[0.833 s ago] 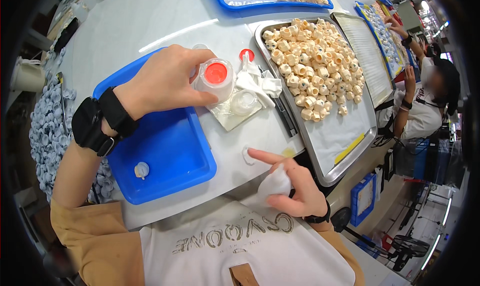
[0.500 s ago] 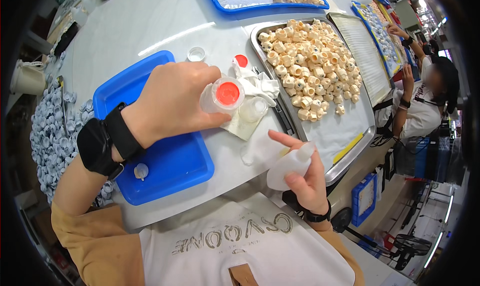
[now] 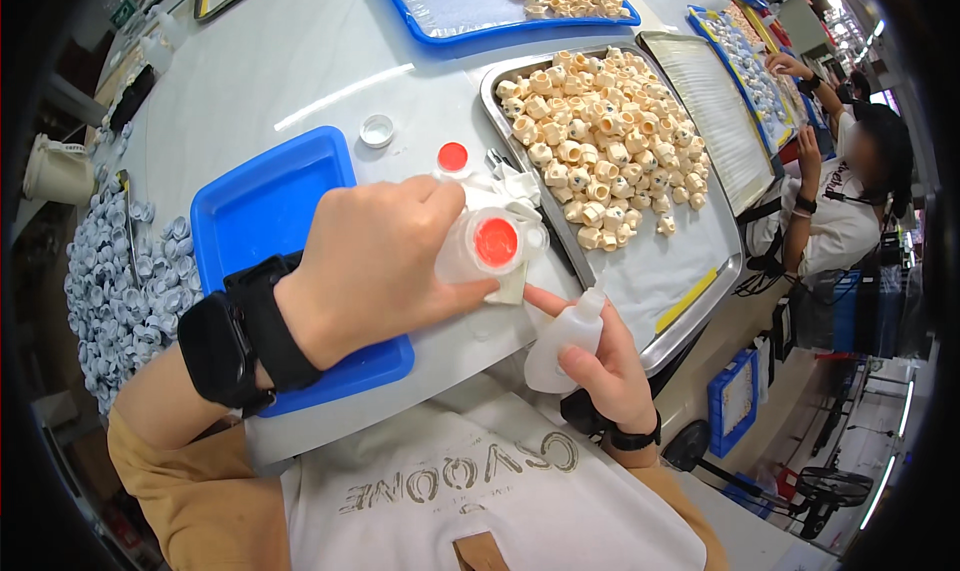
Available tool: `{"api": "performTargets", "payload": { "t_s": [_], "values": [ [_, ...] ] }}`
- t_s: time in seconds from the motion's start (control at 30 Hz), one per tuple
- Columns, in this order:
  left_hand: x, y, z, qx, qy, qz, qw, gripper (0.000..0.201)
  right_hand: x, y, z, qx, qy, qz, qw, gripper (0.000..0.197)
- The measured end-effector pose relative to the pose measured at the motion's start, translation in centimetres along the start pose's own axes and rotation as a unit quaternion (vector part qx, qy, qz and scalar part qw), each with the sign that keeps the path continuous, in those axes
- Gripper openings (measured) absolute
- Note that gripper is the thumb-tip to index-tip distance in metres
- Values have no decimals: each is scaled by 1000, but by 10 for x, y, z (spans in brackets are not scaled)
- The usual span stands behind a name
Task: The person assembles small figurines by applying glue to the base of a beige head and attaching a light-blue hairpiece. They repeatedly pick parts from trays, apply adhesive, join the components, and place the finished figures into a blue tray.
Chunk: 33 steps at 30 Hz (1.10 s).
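Observation:
My left hand (image 3: 375, 271) is closed round a translucent jar (image 3: 460, 256) with red-orange paint showing in its round mouth. It hovers over the table, above a white cloth pad. My right hand (image 3: 612, 376) grips a translucent white squeeze bottle (image 3: 560, 349) by its body, nozzle pointing up and away, index finger stretched toward the jar. Behind the jar a small pot of red-orange paint (image 3: 452, 157) stands beside a crumpled white cloth (image 3: 515, 186). Another clear container (image 3: 537, 239) is mostly hidden behind the jar.
A blue tray (image 3: 205, 216) lies under my left forearm, with grey-blue shell-like pieces (image 3: 120, 301) heaped left of it. A small clear cup (image 3: 377, 131) stands beyond. At right, a metal tray (image 3: 735, 261) holds cream doll-head pieces (image 3: 600, 141). A co-worker (image 3: 840, 191) sits far right.
My left hand has carried the jar right and nearer to me, toward the squeeze bottle. My right hand shifted slightly left, and its bottle stands more upright.

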State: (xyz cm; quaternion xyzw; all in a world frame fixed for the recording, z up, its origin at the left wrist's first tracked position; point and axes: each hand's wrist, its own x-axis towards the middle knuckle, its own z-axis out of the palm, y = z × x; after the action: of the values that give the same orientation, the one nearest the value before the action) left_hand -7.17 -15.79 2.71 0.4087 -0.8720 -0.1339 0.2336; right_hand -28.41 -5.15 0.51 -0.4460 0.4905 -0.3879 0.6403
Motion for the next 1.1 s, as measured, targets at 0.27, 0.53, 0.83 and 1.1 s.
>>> {"api": "performTargets", "payload": {
  "t_s": [0.27,0.53,0.83,1.1],
  "values": [
    [-27,24,-15,80,-17,3,997,49,-10,5,-10,95,-97,44,990,49],
    [-44,12,-21,77,-3,-36,996,50,5,9,1,94,-131,46,986,49],
    [-45,-3,-24,-17,-56,-34,998,50,20,8,12,72,-106,21,992,48],
    [-47,-13,-21,-81,-44,-56,994,46,33,-15,9,-125,133,-139,973,47]
  ]
}}
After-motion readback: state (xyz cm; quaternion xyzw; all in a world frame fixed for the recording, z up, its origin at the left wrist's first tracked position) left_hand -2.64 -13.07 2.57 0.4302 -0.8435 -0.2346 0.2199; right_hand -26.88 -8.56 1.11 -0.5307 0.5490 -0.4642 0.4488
